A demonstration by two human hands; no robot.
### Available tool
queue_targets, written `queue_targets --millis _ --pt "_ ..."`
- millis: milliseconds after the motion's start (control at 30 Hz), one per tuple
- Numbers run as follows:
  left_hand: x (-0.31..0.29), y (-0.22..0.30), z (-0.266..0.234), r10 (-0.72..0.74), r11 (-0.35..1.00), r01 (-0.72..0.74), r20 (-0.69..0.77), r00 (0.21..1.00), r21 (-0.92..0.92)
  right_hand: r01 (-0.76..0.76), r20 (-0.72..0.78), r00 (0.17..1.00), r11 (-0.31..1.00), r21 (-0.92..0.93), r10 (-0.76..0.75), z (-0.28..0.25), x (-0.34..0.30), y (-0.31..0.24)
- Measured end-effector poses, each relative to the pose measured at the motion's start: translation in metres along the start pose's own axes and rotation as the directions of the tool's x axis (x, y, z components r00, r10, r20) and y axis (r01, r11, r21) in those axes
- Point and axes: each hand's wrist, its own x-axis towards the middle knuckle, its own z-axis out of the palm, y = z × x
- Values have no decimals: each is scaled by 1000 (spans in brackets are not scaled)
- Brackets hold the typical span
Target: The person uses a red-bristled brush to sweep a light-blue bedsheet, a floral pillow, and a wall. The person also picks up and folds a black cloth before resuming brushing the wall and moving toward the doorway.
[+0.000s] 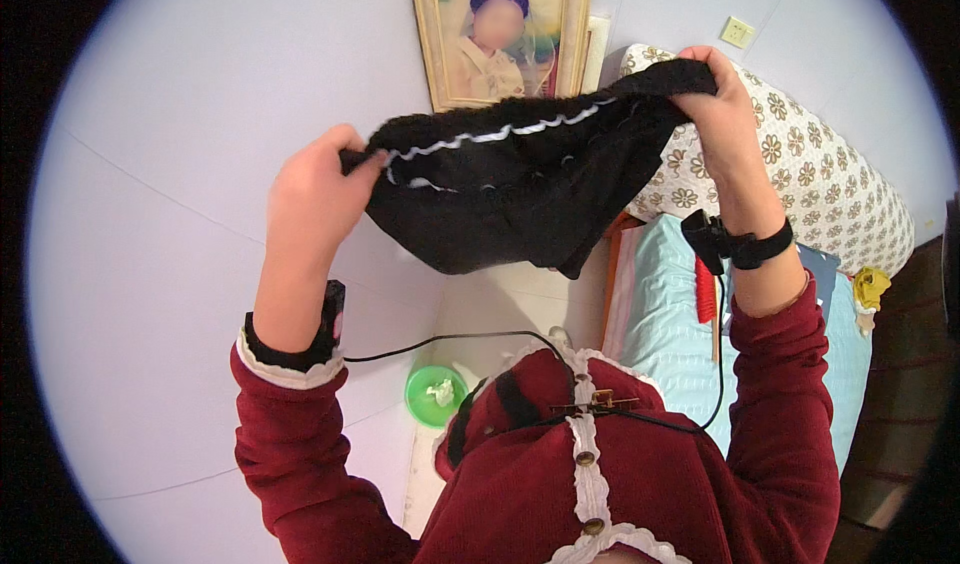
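Note:
A black cloth garment hangs stretched out in front of me, raised at arm's length. Its upper edge looks gathered, and a wavy white trim runs along just beneath it. What kind of garment it is, I cannot make out. My left hand is closed on its left corner, thumb and fingers pinching the cloth. At the other end, higher up, my right hand grips the right corner. The lower part of the cloth hangs loose between them. Both wrists wear black bands, with thin black cables running to my chest.
A framed portrait is at the wall behind the garment. On the right is a bed with pale blue bedding and a flower-patterned white cover. A green basin with white crumpled stuff stands low at the left wall.

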Motion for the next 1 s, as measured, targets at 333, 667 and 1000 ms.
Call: queue_targets --millis 333,667,1000 --pt "6 -9 1 -101 852 96 18 995 -514 -378 82 889 822 -426 451 -46 -6 -8" --pt "-12 8 -9 57 385 62 90 994 -921 -36 251 967 999 -4 36 -70 -29 -13" --pt "-15 5 -41 441 682 -601 -421 792 -417 404 251 896 907 -117 -367 -87 -32 -52"
